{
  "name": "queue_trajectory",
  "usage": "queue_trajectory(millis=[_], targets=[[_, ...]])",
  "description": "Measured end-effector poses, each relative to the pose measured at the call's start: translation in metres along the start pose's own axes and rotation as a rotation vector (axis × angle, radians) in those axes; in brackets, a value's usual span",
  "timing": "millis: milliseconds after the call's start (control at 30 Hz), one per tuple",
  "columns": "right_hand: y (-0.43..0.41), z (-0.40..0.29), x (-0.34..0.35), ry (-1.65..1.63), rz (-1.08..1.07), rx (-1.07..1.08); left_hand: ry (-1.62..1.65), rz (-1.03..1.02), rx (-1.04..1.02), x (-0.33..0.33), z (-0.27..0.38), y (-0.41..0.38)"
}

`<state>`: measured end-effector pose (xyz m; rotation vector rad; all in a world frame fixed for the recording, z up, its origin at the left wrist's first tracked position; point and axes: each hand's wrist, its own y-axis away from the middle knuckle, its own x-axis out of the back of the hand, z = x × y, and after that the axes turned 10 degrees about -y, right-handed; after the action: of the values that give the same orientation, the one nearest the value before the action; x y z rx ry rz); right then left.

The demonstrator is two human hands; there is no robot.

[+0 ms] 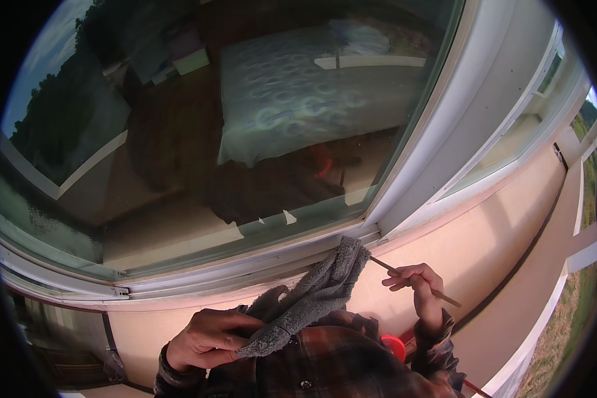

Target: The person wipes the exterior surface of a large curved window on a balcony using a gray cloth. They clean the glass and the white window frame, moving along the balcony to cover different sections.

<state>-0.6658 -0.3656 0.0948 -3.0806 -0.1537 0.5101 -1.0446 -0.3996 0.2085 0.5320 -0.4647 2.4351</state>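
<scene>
A grey terry cloth (313, 298) stretches in front of the chest, just below the window's sill track. My left hand (211, 338) pinches its lower left end between thumb and fingers. In my right hand (418, 286) is a thin wooden stick (447, 297), gripped near its middle. The stick's far end goes in under the upper right end of the cloth, where its tip is hidden. Above both hands stands a large window pane (179, 149) in a white frame, with wet-looking marks at its lower left.
A white sill track (189, 283) runs below the glass, and a white window frame (428, 129) rises at right. Beneath is a cream wall (477, 239). A red round object (394, 347) shows low beside the plaid shirt. Grass lies beyond a white edge at far right.
</scene>
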Motion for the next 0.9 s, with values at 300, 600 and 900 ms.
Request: queue_trajectory(millis=[300, 600, 900], targets=[[-0.077, -0.035, -0.041, 0.288, -0.319, -0.294, -0.059, 0.217, 0.390, -0.031, -0.053, 0.069], [-0.062, 0.067, -0.176, 0.202, -0.798, -0.259, -0.041, 0.755, 0.781, -0.038, -0.057, 0.163], [-0.070, 0.106, -0.247, 0.247, -1.028, -0.164, 0.134, 1.158, 0.932, -0.038, -0.068, 0.186]])
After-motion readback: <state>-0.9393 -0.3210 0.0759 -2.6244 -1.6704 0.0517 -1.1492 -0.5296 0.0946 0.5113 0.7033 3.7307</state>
